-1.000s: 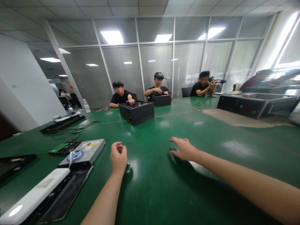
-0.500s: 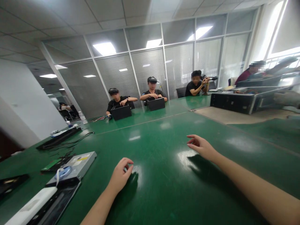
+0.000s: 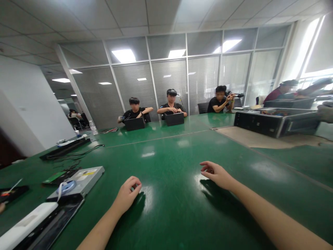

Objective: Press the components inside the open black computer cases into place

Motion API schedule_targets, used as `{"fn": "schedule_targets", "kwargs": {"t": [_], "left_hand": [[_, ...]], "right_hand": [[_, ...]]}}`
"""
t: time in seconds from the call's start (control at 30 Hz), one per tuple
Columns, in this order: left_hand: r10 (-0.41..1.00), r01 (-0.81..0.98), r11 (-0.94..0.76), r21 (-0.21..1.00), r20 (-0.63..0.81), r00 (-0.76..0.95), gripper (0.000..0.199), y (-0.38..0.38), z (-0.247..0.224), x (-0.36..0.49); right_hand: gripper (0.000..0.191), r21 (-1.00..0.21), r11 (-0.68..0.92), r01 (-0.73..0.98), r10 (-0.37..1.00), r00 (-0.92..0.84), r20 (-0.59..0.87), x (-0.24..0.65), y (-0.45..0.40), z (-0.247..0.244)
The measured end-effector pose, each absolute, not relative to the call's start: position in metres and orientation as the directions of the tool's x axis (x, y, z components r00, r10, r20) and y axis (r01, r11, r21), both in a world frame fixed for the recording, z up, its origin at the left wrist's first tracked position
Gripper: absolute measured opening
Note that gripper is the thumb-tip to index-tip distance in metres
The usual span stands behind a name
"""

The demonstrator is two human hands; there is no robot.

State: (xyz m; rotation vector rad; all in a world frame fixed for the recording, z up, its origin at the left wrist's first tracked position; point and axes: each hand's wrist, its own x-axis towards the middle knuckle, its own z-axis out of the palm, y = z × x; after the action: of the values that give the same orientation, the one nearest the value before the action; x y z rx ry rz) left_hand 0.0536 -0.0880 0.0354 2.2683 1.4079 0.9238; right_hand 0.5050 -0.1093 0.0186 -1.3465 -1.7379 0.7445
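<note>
My left hand hovers over the green tabletop, its fingers loosely curled and a small gap beside the thumb. Nothing is in it. Farther to the right, my right hand is also above the table, thumb and fingers apart, and it too holds nothing. Shadows of both hands fall on the shiny surface. To the left of my left hand lie a silver optical drive with a coiled pale-blue cable on it, and a white power strip on a black metal piece.
Across the table two people handle black boxes; another person holds a dark device. An open computer chassis stands on a beige board at right. A green circuit board, cables and a plastic bottle are at left.
My view has tilted and shifted slightly. My right hand appears lower and farther left; my left hand has shifted slightly left. At the far left, part of another person's hand has come into view.
</note>
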Motion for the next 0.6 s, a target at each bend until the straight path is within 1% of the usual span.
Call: {"fn": "schedule_targets", "kwargs": {"t": [0.33, 0.6], "left_hand": [[0.89, 0.701, -0.446, 0.557, 0.359, 0.281, 0.024, -0.075, 0.033, 0.04], [0.882, 0.712, -0.458, 0.532, 0.369, 0.292, 0.03, -0.068, 0.033, 0.035]], "right_hand": [[0.043, -0.837, 0.244, 0.49, 0.967, -0.059, 0.247, 0.508, -0.103, 0.014], [0.048, -0.85, 0.218, 0.48, 0.956, 0.068, 0.284, 0.512, -0.094, 0.003]]}}
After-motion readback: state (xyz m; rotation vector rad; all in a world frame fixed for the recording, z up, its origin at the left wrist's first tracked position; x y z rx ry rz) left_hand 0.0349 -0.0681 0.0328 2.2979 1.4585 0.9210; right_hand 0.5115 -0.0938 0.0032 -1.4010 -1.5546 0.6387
